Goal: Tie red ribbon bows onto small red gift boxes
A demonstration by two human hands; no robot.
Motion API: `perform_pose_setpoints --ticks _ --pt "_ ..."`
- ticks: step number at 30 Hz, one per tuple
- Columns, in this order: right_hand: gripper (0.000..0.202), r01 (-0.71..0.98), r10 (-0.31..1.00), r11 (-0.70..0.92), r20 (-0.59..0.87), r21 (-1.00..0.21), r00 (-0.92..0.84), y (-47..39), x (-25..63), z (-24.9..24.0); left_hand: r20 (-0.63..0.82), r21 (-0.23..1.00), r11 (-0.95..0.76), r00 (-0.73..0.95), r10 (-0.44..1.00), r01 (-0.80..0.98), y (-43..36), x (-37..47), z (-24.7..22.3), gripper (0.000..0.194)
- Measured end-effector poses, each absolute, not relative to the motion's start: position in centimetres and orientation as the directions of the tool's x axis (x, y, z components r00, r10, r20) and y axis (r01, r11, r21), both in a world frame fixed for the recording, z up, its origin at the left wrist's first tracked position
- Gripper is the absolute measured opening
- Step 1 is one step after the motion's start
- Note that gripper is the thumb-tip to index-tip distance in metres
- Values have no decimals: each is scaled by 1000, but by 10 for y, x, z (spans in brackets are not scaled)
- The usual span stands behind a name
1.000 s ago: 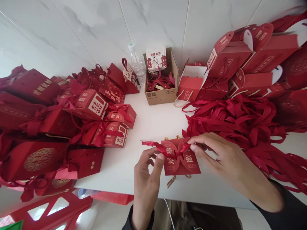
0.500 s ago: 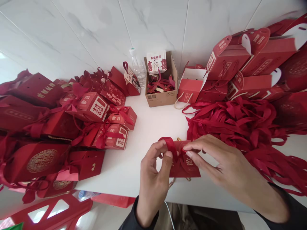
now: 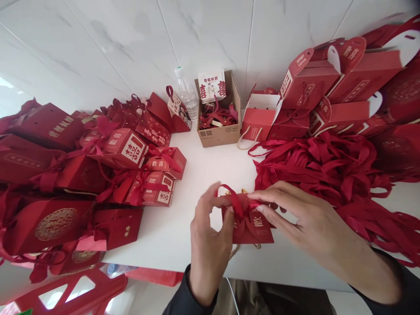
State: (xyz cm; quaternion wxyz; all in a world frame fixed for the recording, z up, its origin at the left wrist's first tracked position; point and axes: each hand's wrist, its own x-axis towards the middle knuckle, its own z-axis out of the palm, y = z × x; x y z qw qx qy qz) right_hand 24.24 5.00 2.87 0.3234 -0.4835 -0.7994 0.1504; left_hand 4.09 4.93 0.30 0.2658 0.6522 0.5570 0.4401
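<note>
A small red gift box with gold lettering stands on the white table in front of me, a twisted cord showing at its lower edge. Across its top runs a red ribbon, gathered at the middle into what looks like a bow. My left hand pinches the ribbon's left loop between thumb and fingers. On the other side, my right hand grips the ribbon's right part with thumb and fingertips. The knot between them is partly hidden.
To the left, several ribboned red boxes are piled up. A heap of loose red ribbons lies on the right, below stacked boxes. A cardboard box with ribbon pieces and a clear bottle stand by the wall.
Both hands have drawn slightly at the ribbon. The left loop now stands thinner and more upright, and the left forefinger has lifted. The gift box has barely moved.
</note>
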Motion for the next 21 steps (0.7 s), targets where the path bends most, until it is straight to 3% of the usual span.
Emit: perform_pose_setpoints --ticks 2,5,9,16,21 --pt "26 693 833 544 409 -473 -374 52 244 29 349 778 -323 56 935 538 52 41 4 24" --pt "29 750 853 492 415 -442 -315 54 247 27 401 721 -380 99 911 580 57 39 4 25" --pt "18 763 907 381 369 -522 -201 53 248 26 385 667 -444 233 893 599 64 35 2 46" --pt "10 662 965 258 219 -704 -144 49 247 29 458 642 -472 190 868 604 66 36 6 24" --pt "12 659 931 342 338 -670 -139 50 246 29 618 492 -590 220 754 640 61 35 9 22"
